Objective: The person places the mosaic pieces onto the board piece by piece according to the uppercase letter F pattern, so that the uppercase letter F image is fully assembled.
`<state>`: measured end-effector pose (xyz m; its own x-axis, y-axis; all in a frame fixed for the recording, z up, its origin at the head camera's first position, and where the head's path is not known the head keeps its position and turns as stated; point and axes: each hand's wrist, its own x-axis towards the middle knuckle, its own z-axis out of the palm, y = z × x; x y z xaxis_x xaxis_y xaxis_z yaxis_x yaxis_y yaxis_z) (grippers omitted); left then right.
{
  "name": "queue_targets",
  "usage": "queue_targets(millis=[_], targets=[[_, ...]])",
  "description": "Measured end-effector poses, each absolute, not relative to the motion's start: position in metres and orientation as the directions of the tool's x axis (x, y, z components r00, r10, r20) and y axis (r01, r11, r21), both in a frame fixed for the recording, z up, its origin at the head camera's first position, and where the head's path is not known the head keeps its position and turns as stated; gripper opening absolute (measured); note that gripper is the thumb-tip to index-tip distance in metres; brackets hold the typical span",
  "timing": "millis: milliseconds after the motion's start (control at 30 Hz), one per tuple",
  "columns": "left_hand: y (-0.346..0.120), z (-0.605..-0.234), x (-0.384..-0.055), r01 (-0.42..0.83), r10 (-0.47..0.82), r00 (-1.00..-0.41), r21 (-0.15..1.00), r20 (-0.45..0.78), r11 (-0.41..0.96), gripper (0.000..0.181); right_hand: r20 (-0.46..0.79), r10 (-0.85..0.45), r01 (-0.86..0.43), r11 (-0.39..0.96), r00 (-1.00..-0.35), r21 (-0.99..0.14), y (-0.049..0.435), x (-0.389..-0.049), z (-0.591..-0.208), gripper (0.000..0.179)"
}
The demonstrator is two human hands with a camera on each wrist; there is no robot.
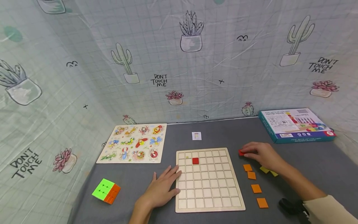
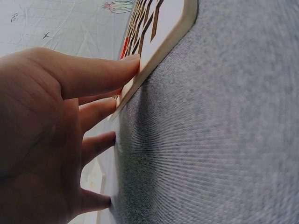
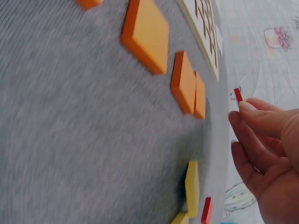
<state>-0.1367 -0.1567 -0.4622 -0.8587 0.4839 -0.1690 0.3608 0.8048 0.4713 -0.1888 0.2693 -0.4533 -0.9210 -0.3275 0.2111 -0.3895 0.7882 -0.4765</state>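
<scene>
A wooden grid board (image 1: pixel 206 184) lies on the grey cloth in the head view, a red square tile (image 1: pixel 195 161) in its second row. At the board's left edge my left hand (image 1: pixel 160 189) rests with fingers spread; its thumb (image 2: pixel 110 74) touches the rim. To the right of the board, my right hand (image 1: pixel 261 153) pinches another red tile (image 3: pixel 238 95) between thumb and fingers, held up off the cloth in the right wrist view. Orange tiles (image 1: pixel 256 188) form a loose column below that hand. Yellow tiles (image 1: pixel 264 169) lie partly hidden under the right forearm.
A small printed card (image 1: pixel 196 136) lies behind the board. An insect picture puzzle (image 1: pixel 134 141) and a puzzle cube (image 1: pixel 105 190) are on the left. At the back right is a flat game box (image 1: pixel 297 125). A black object (image 1: pixel 291 206) sits by the right sleeve.
</scene>
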Motion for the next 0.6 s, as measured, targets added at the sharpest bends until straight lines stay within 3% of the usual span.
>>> queue_targets(millis=[600], targets=[[-0.155, -0.463, -0.137, 0.347, 0.471, -0.862, 0.462, -0.185, 0.816, 0.062, 0.162, -0.350, -0.375, 0.712, -0.922, -0.593, 0.216, -0.200, -0.458, 0.017]])
